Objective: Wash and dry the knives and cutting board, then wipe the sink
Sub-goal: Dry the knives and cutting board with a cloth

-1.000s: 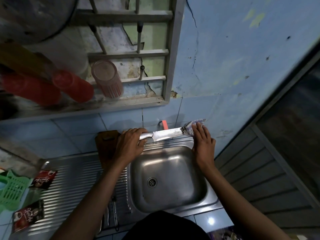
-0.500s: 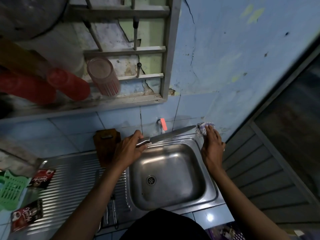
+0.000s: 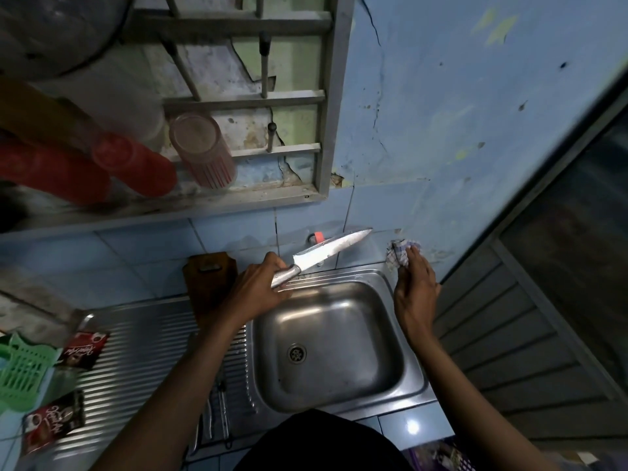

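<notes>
1. My left hand grips the metal handle of a long steel kitchen knife, fingers wrapped round it; the blade angles up and to the right, its tip over the blue wall tiles above the back rim of the sink.
2. My right hand presses a crumpled blue-and-white checked cloth against the wall at the sink's back right corner. The fingers lie over the cloth; I cannot tell whether they pinch it or only push on it.
3. The knife tip and the cloth are apart, with bare tile between them.
4. The stainless steel sink has a round drain at the middle of its basin, and its ribbed draining board runs off to the left.
5. A small tap with an orange-red handle juts from the wall just behind the blade.
6. A dark brown wooden cutting board stands upright against the tiles at the back of the draining board, partly behind my left wrist.
7. Other slim utensils lie on the draining board near the front edge, partly under my left forearm; too dim to identify.
8. Two red-and-black sachets lie at the left of the draining board; both carry white script lettering, seen upside down, which I cannot read.
9. A green plastic basket sits at the far left edge.
10. Above, a pink ribbed tumbler and red cups rest on a ledge below a grey barred frame.
</notes>
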